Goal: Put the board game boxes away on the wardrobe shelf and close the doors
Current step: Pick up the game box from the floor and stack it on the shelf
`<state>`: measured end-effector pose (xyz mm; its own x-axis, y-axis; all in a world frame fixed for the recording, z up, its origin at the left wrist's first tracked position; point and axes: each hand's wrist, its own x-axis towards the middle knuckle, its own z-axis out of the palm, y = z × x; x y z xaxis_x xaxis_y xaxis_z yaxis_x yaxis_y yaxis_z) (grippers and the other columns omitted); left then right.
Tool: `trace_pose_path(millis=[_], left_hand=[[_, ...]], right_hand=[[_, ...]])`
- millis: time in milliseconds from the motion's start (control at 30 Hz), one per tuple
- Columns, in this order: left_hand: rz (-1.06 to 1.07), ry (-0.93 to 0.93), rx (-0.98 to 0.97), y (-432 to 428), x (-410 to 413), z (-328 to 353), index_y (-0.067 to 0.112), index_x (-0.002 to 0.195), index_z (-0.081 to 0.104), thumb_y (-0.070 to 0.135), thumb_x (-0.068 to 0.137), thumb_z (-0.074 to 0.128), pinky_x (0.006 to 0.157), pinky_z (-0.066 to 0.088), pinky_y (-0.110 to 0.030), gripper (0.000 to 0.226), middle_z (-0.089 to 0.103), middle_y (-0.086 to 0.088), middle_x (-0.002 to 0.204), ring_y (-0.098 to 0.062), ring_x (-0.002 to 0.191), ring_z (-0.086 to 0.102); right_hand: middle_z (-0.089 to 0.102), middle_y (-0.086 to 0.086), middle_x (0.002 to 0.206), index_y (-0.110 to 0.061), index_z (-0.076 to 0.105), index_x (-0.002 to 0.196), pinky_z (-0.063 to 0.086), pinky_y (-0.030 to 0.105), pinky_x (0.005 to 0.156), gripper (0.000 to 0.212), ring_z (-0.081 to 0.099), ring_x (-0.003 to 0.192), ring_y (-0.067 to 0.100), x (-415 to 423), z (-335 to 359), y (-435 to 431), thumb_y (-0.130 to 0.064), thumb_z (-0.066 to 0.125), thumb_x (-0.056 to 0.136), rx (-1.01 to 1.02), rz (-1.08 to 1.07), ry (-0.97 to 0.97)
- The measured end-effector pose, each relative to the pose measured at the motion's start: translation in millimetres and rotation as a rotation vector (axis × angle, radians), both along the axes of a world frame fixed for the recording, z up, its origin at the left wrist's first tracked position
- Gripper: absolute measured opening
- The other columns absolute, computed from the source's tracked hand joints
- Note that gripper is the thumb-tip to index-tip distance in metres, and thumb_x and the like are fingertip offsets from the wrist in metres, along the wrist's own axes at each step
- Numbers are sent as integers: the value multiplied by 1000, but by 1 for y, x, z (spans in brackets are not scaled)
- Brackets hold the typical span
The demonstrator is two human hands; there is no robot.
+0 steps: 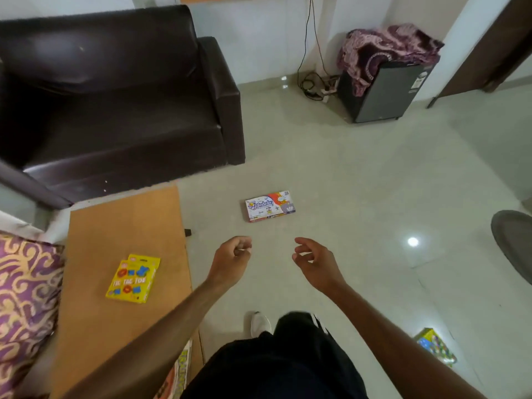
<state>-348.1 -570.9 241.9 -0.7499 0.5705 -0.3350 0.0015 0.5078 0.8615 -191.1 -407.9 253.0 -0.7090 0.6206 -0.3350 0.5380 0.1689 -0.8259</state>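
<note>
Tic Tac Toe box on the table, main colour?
Yellow, with red and blue pieces printed on it. Only the head view shows it.

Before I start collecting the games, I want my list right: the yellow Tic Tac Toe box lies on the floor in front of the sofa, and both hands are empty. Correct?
Not quite. In the head view the yellow Tic Tac Toe box lies on the wooden table, not on the floor. The box on the floor in front of the sofa is the white Tambola box. The left hand and right hand are indeed empty.
</note>
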Motion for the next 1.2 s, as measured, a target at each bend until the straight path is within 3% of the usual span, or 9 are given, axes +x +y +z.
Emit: trace_pose_path(millis=[167,267,367,567,700,967,1067,1133,1200], left_hand=[[-88,14,-78,92,-125,-9,21,105,67,5,86,58,77,46,-15,26,71,3,98,-7,85,65],[-169,28,-200,154,-197,-36,24,104,67,8,86,58,75,49,-16,25,70,7,96,-7,84,65],[-280,22,-327,208,-258,-72,22,108,67,9,85,56,85,53,-27,28,70,4,101,-12,90,66],[-518,43,-621,340,-386,-183,23,116,64,18,84,55,91,51,-32,33,67,7,107,-17,98,64],[-708,-13,-720,415,-434,-308,24,115,63,21,83,58,92,50,-31,33,67,8,108,-14,99,63],[-1124,62,-923,486,-463,-588,24,128,53,28,83,54,97,49,-40,45,61,-2,128,-26,110,61],[-1200,209,-962,493,-465,-665,20,134,40,26,78,58,99,44,-47,59,52,-8,131,-32,119,52],[-1176,185,-961,495,-467,-697,19,139,31,25,74,62,100,44,-51,73,45,-11,133,-33,122,48],[-1137,109,-932,497,-467,-717,18,137,34,23,71,65,99,47,-49,73,43,-12,131,-33,119,51]], right_hand=[[67,0,103,-21,61,123,46,6,58,35,65,81,9,-107,-27,83,-21,65,88,-103,-102,-7],[68,2,101,-17,61,123,44,3,60,35,66,77,9,-171,-66,134,-20,64,88,-155,-172,-32],[68,2,100,-17,61,123,45,4,63,34,65,75,6,-227,-107,173,-19,63,88,-206,-230,-76],[68,5,108,-28,63,121,54,31,84,36,69,82,16,-339,-240,256,-21,62,86,-363,-325,-192],[64,3,114,-30,58,128,54,37,89,43,67,82,19,-384,-370,288,-26,64,85,-446,-374,-307],[55,15,128,-27,45,141,48,37,98,57,59,110,29,-426,-626,286,-28,62,87,-503,-477,-481],[46,22,132,-24,39,144,40,38,107,64,49,124,35,-438,-699,267,-25,64,85,-510,-585,-480],[47,21,129,-25,39,144,40,35,104,67,49,122,34,-447,-725,257,-28,63,81,-520,-693,-420],[44,17,131,-27,36,145,38,28,101,71,48,121,25,-458,-741,249,-24,63,80,-526,-789,-318]])
